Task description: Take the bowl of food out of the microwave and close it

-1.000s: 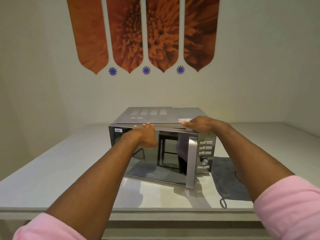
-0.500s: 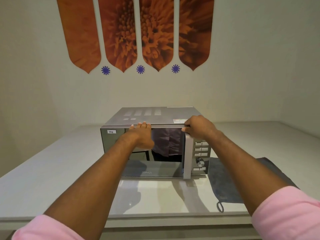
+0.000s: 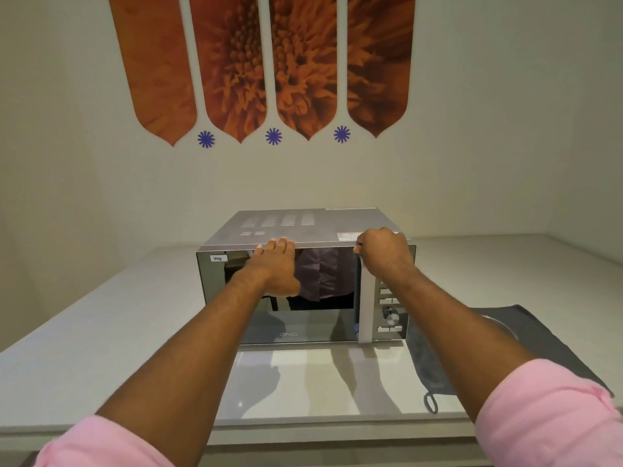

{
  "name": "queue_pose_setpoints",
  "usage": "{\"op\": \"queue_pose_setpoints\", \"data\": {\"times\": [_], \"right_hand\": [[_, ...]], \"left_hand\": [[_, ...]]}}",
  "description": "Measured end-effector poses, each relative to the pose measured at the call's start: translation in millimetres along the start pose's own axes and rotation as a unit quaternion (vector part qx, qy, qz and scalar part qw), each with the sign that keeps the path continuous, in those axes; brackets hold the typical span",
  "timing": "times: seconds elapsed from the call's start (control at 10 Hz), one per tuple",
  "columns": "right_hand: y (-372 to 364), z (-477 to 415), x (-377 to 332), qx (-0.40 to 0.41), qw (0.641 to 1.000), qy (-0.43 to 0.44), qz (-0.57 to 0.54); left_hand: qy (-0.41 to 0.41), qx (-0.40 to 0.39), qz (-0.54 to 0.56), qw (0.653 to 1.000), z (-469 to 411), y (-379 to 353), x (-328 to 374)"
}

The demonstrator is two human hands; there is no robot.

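The silver microwave (image 3: 303, 227) stands on the counter with its mirrored door (image 3: 323, 318) flush against the body. My left hand (image 3: 276, 267) lies flat on the upper part of the door, fingers reaching its top edge. My right hand (image 3: 384, 252) is curled over the microwave's top front edge, just above the vertical door handle (image 3: 364, 311). A curved metal rim, apparently the bowl (image 3: 500, 323), shows on the grey cloth (image 3: 546, 335) right of the microwave. My right forearm hides most of it, and no food is visible.
The pale counter (image 3: 101, 332) runs left and right of the microwave and ends at a front edge close to me. The control panel with a knob (image 3: 391, 315) is on the microwave's right. A wall stands directly behind.
The door was ajar a second ago and has swung shut under my left hand. My right hand went from lying flat on the top to curling over the front corner.
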State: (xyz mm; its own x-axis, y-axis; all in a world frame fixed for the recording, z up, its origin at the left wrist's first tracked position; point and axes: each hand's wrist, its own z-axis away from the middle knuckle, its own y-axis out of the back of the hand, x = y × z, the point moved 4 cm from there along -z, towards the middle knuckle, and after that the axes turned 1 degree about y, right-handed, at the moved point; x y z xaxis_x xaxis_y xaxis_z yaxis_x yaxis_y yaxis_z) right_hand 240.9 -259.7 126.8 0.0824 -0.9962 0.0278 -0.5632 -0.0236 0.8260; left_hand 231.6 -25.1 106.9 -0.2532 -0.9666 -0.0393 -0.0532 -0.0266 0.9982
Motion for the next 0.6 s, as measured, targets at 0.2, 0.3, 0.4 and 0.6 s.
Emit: {"op": "queue_pose_setpoints", "data": {"times": [0.2, 0.3, 0.4, 0.6], "right_hand": [[-2.6, 4.8, -1.8, 0.001, 1.000, 0.011, 0.027], [2.6, 4.9, -4.1, -0.021, 1.000, 0.010, 0.021], [9.4, 1.6, -5.1, -0.068, 0.997, -0.005, -0.018], [34.2, 2.4, -10.7, -0.101, 0.994, -0.007, -0.052]], "left_hand": [[-0.006, 0.020, -0.003, 1.000, 3.5, -2.0, 1.2], [0.002, 0.059, -0.025, 0.998, 8.9, -8.4, 4.7], [0.009, 0.113, -0.042, 0.993, 12.5, -11.4, 7.0], [0.023, 0.237, -0.026, 0.971, 18.1, 10.4, 14.3]]}}
